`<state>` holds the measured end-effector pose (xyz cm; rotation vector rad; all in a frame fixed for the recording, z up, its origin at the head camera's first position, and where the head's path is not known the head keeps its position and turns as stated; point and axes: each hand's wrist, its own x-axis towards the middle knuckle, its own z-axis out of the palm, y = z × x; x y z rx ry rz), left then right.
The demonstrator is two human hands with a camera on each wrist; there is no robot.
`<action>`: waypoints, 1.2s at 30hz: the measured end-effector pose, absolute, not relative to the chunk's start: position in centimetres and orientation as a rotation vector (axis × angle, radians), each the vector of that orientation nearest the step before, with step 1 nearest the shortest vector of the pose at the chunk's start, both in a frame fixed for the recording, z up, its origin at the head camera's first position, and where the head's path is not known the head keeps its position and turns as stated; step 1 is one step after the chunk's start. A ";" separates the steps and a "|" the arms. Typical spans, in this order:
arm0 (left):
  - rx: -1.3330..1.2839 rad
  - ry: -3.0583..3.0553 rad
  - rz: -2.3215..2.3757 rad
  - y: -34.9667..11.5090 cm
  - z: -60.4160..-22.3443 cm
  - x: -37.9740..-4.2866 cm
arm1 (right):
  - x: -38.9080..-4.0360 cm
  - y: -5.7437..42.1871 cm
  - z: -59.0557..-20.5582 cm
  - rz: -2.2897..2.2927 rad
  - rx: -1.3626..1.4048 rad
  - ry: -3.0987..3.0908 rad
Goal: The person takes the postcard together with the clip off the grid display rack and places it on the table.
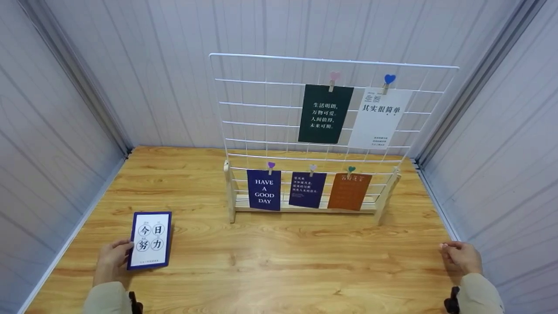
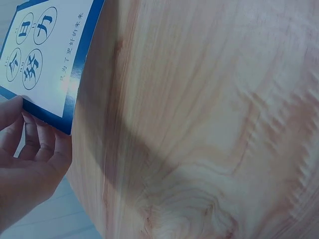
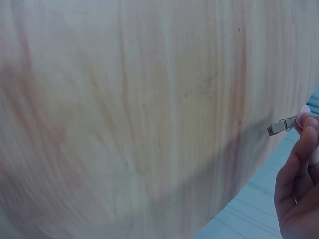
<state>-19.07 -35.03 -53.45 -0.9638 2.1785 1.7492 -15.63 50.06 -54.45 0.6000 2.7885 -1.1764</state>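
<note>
At the left of the table, my left hand point(image 1: 114, 258) pinches the edge of a blue-bordered white card point(image 1: 150, 240) with circled characters. The left wrist view shows the thumb on the face of the card point(image 2: 47, 55) and the fingers behind it. Over on the right, my right hand point(image 1: 465, 257) pinches a small wooden clothespin point(image 3: 283, 126) by its end, which bears a pale pink piece. The jaws of the clothespin point away from the fingers. A white wire grid rack point(image 1: 248, 113) on a wooden stand stands between and beyond the hands.
On the grid's upper part hang a dark green card point(image 1: 324, 114) and a white card point(image 1: 378, 124). Lower down hang two purple cards, one the "HAVE A GOOD DAY" card point(image 1: 264, 203), and an orange card point(image 1: 348, 194). Heart-topped clips hold them. Pale panel walls enclose the wooden table point(image 1: 279, 270).
</note>
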 end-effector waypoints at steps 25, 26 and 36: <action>-1.142 2.345 1.731 -33.5 -53.6 -19.7 | -16.1 48.7 -55.1 -1.026 0.813 2.946; -1.143 2.335 1.729 -33.4 -53.4 -19.7 | -16.1 48.6 -55.1 -1.034 0.822 2.938; -1.136 2.451 1.641 -33.7 -54.6 -20.1 | -16.8 48.3 -55.0 -1.022 0.917 2.882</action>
